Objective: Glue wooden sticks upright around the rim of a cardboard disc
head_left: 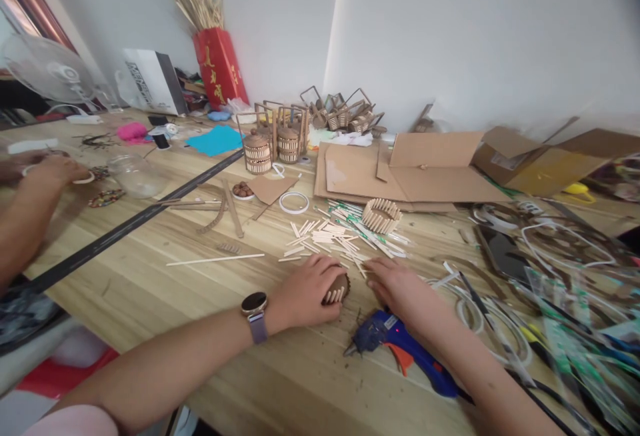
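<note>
My left hand (pixel 307 293), wearing a watch (pixel 254 303), is closed around a small round brown cardboard piece (pixel 339 283) edged with short pale wooden sticks. Its far side is partly hidden by my fingers. My right hand (pixel 397 286) lies low over the table with its fingers stretched towards a heap of short wooden sticks (pixel 327 236), and its fingertips are close to the nearest ones. Beneath that hand and forearm rests a blue hot glue gun (pixel 400 343) with an orange trigger, its nozzle pointing left.
Behind the heap stands a ring of upright sticks (pixel 381 216). Flattened cardboard (pixel 400 179) and finished miniature baskets (pixel 258 153) sit farther back. Cords and plastic wrappers (pixel 575 336) crowd the right. A glass jar (pixel 135 176) and another person's hand (pixel 55 173) are at left.
</note>
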The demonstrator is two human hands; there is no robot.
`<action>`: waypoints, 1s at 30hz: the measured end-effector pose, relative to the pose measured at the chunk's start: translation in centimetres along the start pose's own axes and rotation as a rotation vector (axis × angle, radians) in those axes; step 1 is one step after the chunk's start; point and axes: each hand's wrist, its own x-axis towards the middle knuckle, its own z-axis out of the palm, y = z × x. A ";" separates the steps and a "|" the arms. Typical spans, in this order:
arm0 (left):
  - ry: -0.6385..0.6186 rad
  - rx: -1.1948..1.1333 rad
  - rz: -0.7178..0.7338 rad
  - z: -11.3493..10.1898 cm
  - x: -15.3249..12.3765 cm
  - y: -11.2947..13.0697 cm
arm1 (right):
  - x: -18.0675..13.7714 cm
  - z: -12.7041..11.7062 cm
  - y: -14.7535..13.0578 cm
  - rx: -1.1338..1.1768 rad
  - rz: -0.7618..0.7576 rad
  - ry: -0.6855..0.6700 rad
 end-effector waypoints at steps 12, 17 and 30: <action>0.001 -0.012 0.008 0.1 0.0 -0.2 | -0.4 -0.1 0.0 -0.064 0.072 -0.101; 0.002 -0.009 0.004 0.1 -0.1 -0.1 | -0.6 -0.9 -0.5 -0.014 0.028 -0.149; 0.000 0.022 0.008 0.1 -0.2 -0.1 | -0.3 -1.3 0.3 0.223 0.094 -0.201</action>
